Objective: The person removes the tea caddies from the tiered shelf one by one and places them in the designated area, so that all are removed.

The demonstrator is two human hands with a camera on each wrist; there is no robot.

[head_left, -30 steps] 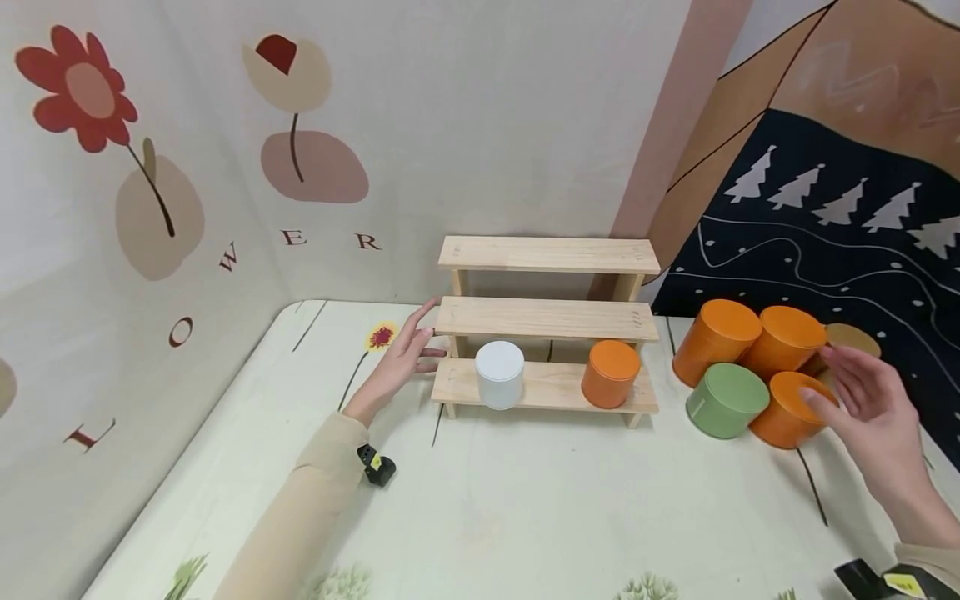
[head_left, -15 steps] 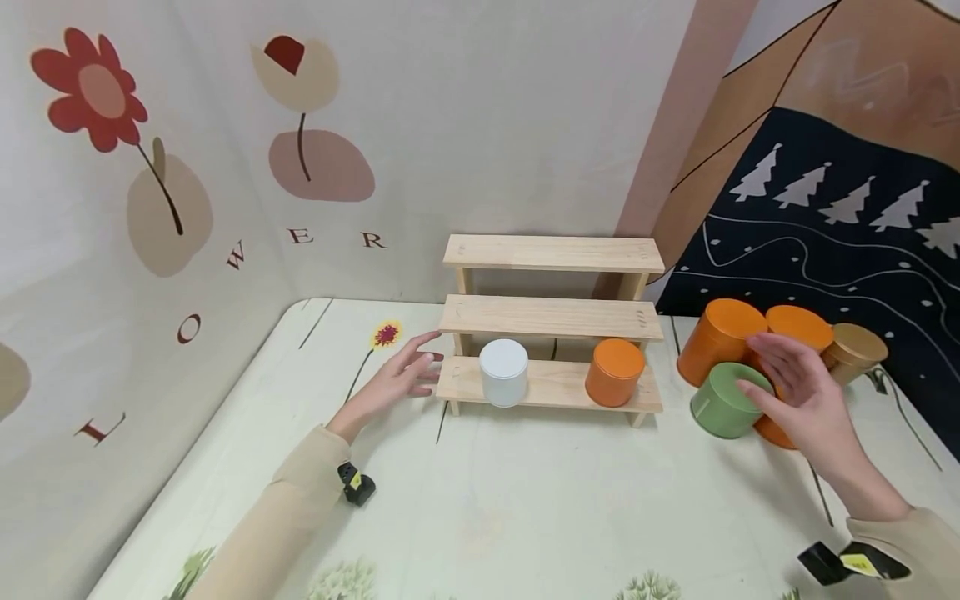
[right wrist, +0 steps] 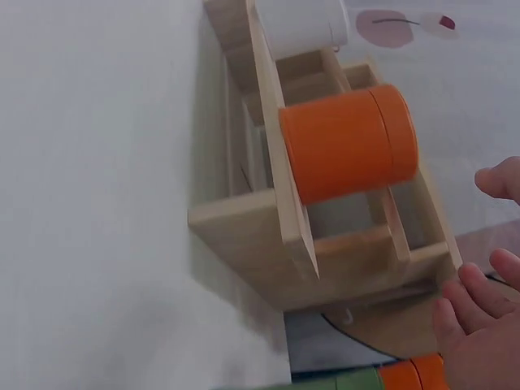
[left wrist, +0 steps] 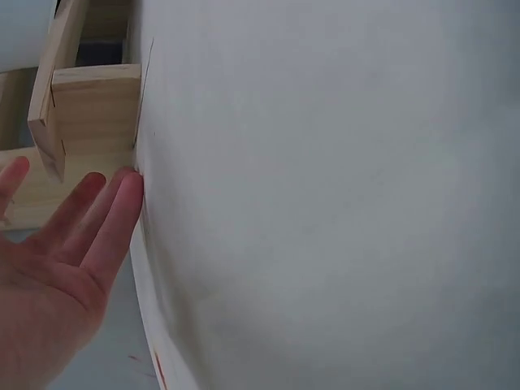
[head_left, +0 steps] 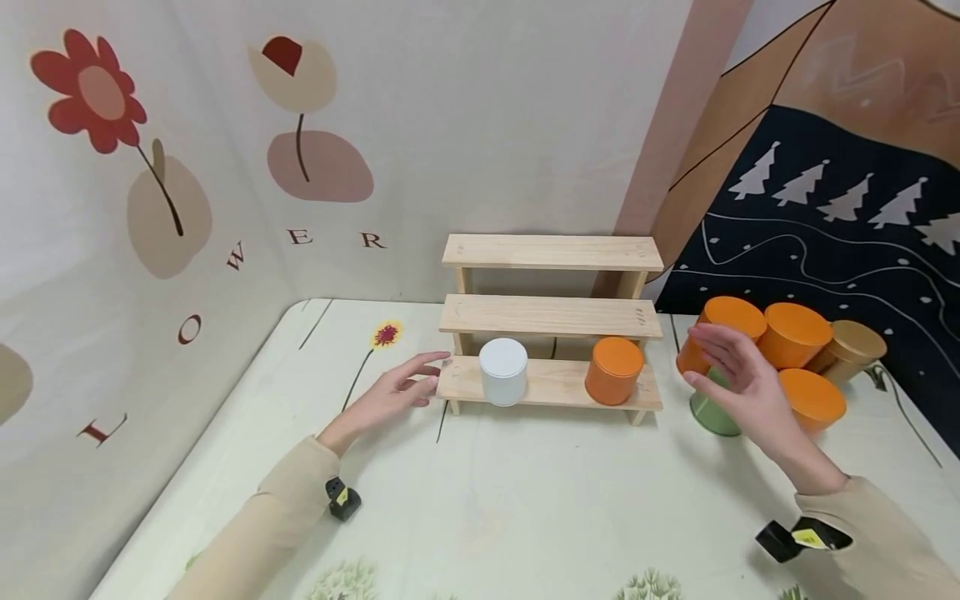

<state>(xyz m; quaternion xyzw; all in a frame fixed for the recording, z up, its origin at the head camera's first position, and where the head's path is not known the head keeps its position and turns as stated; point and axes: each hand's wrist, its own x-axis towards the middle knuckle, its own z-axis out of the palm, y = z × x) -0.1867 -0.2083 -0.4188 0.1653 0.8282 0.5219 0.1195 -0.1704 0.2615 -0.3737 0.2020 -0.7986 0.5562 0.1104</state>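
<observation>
In the head view a three-step wooden shelf (head_left: 551,315) stands at the back of the table. On its lowest step sit a white round tin (head_left: 503,372) at the left and an orange round tin (head_left: 614,372) at the right. My left hand (head_left: 386,400) is at the shelf's left end, fingers extended close to the lowest step and holding nothing. My right hand (head_left: 750,396) hovers over the tins on the right, fingers loosely bent and nothing in them. It partly hides a green tin (head_left: 712,414) and a tall orange tin (head_left: 731,317).
Beside the green tin stand two more orange tins, one behind (head_left: 795,329) and one in front (head_left: 812,396), and a gold tin (head_left: 855,343) at the far right. A printed cloth wall (head_left: 487,117) rises behind the shelf, and a dark tree-patterned panel (head_left: 825,250) is at the right.
My right hand has moved left from the front orange tin and gold tin to above the green tin. My left hand has slid down slightly along the shelf's left end. The tins stay put.
</observation>
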